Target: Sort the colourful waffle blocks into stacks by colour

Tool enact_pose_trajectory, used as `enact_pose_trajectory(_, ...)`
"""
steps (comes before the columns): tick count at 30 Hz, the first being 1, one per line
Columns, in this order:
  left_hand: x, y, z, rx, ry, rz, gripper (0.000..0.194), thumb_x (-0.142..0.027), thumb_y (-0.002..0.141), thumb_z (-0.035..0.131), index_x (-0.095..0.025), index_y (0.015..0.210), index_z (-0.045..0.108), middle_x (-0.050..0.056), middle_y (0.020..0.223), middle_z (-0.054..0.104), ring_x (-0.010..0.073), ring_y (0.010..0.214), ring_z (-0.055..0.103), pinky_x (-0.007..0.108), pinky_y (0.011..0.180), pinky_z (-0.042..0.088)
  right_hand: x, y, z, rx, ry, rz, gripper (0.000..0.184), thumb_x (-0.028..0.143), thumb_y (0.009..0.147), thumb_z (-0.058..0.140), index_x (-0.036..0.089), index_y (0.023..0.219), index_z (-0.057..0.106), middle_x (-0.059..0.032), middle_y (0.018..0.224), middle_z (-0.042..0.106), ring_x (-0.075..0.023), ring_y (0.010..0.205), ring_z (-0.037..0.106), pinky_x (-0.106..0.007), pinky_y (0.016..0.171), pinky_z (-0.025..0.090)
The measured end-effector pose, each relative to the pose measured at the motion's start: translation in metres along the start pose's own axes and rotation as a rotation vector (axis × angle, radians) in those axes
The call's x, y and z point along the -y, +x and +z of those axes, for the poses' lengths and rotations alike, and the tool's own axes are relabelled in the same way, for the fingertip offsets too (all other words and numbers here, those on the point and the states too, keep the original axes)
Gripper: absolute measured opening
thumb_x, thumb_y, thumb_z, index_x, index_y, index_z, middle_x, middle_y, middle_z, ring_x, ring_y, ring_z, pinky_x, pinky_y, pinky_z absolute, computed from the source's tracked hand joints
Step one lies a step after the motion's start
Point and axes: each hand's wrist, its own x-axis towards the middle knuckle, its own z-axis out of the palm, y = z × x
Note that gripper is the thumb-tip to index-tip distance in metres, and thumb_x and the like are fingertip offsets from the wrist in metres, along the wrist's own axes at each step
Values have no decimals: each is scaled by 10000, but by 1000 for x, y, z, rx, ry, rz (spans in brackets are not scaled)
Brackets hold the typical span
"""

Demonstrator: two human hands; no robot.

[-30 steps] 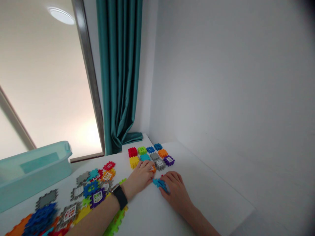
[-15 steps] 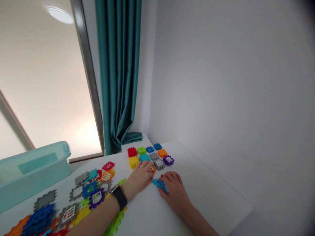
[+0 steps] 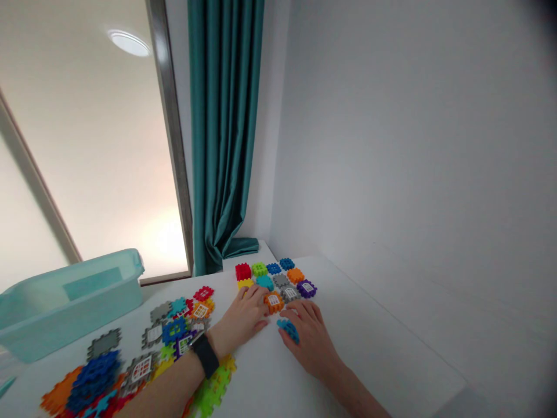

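Note:
My left hand [image 3: 246,314], a dark watch on its wrist, rests on the white table [image 3: 256,380]. Its fingertips lie at the left edge of an orange block with a white window grid [image 3: 274,302], thumb held apart. Under the curved fingers and thumb of my right hand [image 3: 311,337] is a blue interlocking tile [image 3: 288,330], partly hidden by the hand. Just beyond both hands are rows of toothed blocks, among them a grey windowed block [image 3: 290,294], a purple block [image 3: 307,288] and a turquoise block [image 3: 264,282]. My left hand partly covers a yellow block [image 3: 245,283].
Loose toothed tiles lie around my left forearm, including a dark blue stack [image 3: 94,377], a grey tile [image 3: 103,343] and green tiles [image 3: 213,389]. A pale turquoise bin [image 3: 82,316] stands at the left. A green curtain [image 3: 224,145] and a wall [image 3: 391,145] border the table.
The view has swung a little left. My left fingers have slid back off the orange windowed block, which now shows more fully. In my right hand the blue tile has turned and shows less.

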Motion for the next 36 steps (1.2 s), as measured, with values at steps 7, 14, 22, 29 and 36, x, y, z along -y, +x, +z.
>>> enact_pose_trajectory(7,13,-39,-27,-18,83,-89,135,-314,897,726,-241,1007,698,76,1367,541,313,1290,447,503,1092,317,28,27,14,13,3,-107,259,176,834,662,267,1075,639,-64,1142,676,-279,1144,577,-490,1075,384)
enact_pose_trajectory(14,43,-94,-58,4,122,-219,96,-285,886,727,-226,951,687,73,1246,599,300,1206,516,464,1033,359,64,54,36,45,60,-194,215,165,848,650,263,1039,647,-55,1082,678,-268,1096,589,-485,1071,377)
enact_pose_trajectory(22,78,-167,-88,37,189,-411,108,-269,925,637,-238,1021,675,74,1241,592,261,1104,586,399,985,395,96,69,58,102,88,-290,193,152,836,674,257,997,653,-45,1077,668,-257,1061,601,-464,1030,403)
enact_pose_trajectory(29,87,-199,-97,23,145,-538,209,-299,947,558,-251,1118,669,61,1207,626,256,1070,622,387,972,427,108,72,69,183,161,-321,221,126,843,642,255,1022,646,-43,1059,675,-262,1061,603,-508,1075,370)
enact_pose_trajectory(36,88,-214,-91,-30,22,-667,267,-288,934,539,-228,1161,666,82,1231,664,274,1150,609,385,953,469,118,83,80,344,285,-355,301,117,855,617,251,1124,632,-46,1095,689,-258,1071,601,-451,1006,429)
